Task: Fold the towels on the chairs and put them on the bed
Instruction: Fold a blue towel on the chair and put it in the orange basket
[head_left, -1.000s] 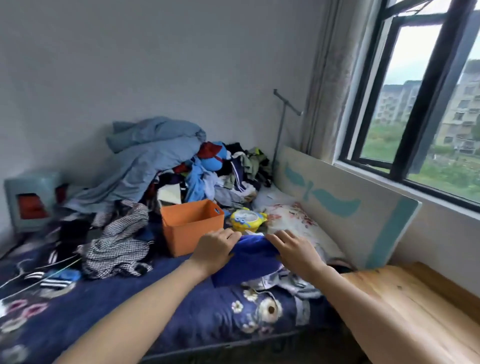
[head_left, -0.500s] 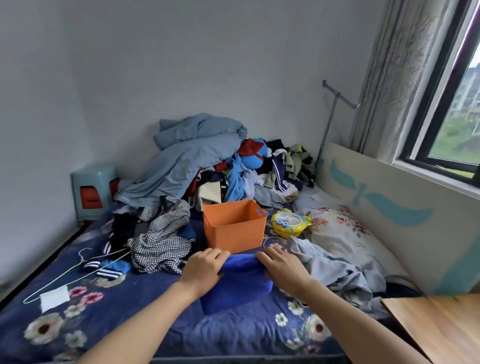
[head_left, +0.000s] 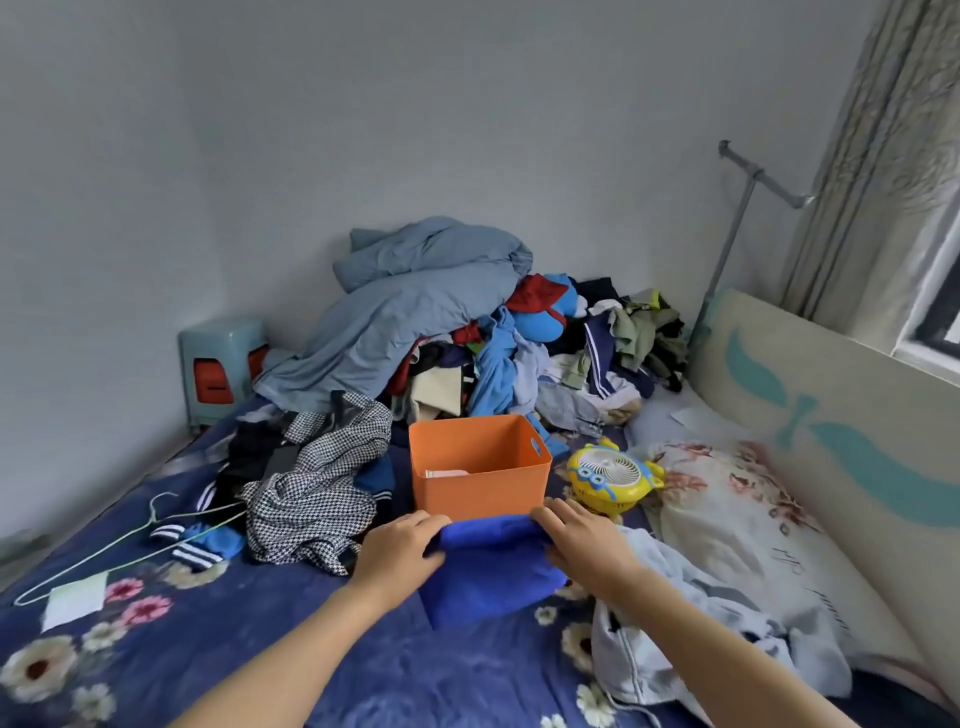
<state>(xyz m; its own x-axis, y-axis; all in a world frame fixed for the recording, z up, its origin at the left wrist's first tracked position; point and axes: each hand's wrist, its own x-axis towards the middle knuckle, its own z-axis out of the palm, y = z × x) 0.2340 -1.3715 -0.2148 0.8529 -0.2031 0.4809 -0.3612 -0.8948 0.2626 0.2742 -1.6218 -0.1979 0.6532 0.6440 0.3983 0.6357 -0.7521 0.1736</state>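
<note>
The folded blue towel (head_left: 493, 579) is lying on the bed (head_left: 249, 654) with its far edge against the front of the orange bin (head_left: 480, 480). The left hand (head_left: 399, 552) and right hand (head_left: 584, 540) are each curling their fingers over a far corner, gripping the cloth, though both thumbs are hiding underneath and the forearms are running off the bottom. Compared with half a second ago, towel and hands are sitting closer to the bin, and the window (head_left: 935, 301) is shrinking to a sliver at the right.

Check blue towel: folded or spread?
Folded: the blue towel is a compact, thick rectangle on the bed, left hand and right hand holding its far corners.
</note>
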